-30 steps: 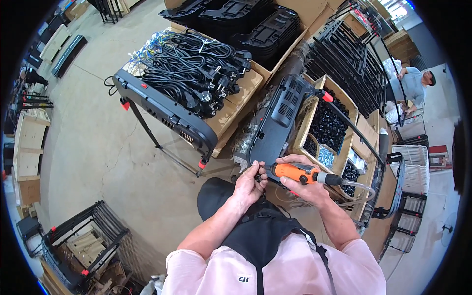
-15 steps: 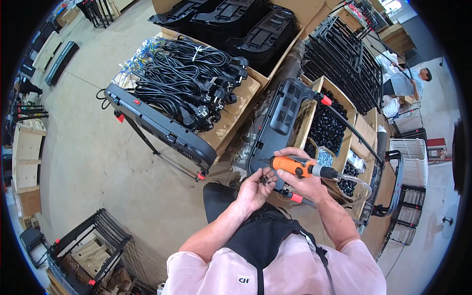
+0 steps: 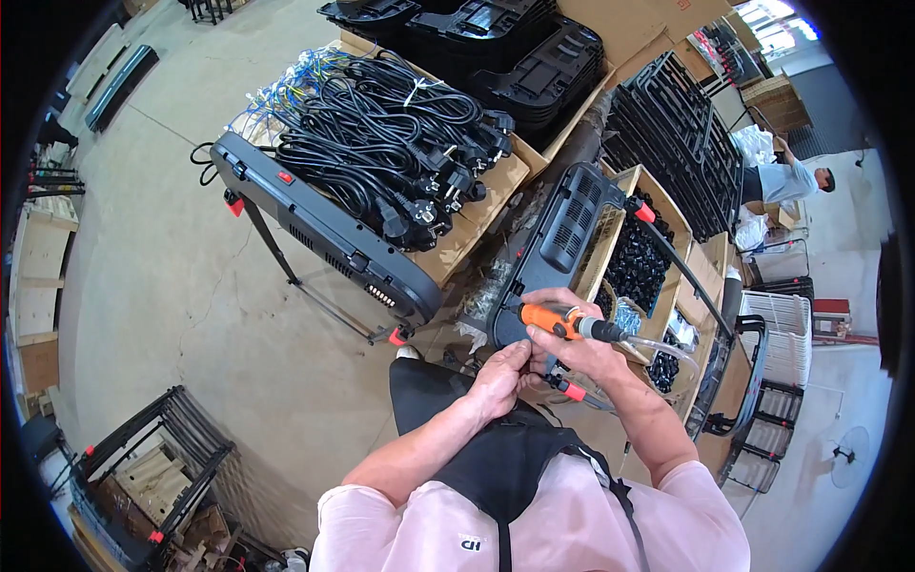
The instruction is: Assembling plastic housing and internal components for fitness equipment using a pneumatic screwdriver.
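Note:
My right hand [image 3: 583, 351] is wrapped around an orange air screwdriver [image 3: 551, 320] with a clear hose running from its rear end. The driver's tip points left, over the lower end of a black plastic housing [image 3: 569, 229] with vent slots. My left hand [image 3: 500, 381] is closed, fingertips pinched together beside the fingers of my right hand. The small dark screws in its palm are hidden by the fingers now. A second black housing [image 3: 319, 234] with a red switch stands on legs to the left.
Black power cords with plugs [image 3: 381, 143] lie bundled on a carton ahead. Stacked black plastic shells [image 3: 543, 71] sit behind them. At right, a wooden bin [image 3: 640, 250] holds black parts, near stacked black frames [image 3: 677, 143]. Another person [image 3: 786, 181] works at the far right.
My left hand has turned and closed over the screws, its fingertips coming up to the right hand. The screwdriver has shifted slightly left. The whole view has swung a little.

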`<control>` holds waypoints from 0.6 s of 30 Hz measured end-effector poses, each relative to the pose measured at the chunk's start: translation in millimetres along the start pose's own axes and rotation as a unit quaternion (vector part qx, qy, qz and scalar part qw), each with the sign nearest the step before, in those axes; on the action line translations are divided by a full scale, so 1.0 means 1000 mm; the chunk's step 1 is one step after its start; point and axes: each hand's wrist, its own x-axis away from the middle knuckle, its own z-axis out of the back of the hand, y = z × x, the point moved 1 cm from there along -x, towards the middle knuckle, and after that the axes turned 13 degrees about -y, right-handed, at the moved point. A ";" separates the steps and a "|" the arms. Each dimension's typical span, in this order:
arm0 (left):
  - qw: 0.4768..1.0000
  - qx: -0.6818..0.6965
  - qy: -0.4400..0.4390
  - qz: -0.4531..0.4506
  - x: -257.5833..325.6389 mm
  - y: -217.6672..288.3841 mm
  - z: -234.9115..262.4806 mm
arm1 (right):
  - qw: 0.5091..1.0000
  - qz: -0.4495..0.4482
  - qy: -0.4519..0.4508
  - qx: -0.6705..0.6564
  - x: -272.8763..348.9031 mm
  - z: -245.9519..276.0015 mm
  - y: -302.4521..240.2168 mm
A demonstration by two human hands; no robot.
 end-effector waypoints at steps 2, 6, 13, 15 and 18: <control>1.000 -0.022 -0.022 -0.001 0.003 0.001 0.007 | 1.000 -0.012 -0.016 -0.017 -0.003 0.000 -0.001; 0.993 -0.112 0.030 0.011 0.011 0.008 0.002 | 0.998 0.052 0.012 0.012 -0.007 -0.007 0.010; 0.992 -0.121 0.033 -0.013 0.026 0.024 -0.001 | 1.000 0.020 -0.022 0.002 -0.009 -0.006 0.002; 0.993 -0.114 0.020 -0.014 0.030 0.028 -0.003 | 1.000 0.001 -0.016 -0.014 -0.009 -0.007 0.006; 0.994 -0.109 0.009 -0.015 0.033 0.031 -0.002 | 0.999 0.048 0.021 0.000 -0.010 -0.011 0.013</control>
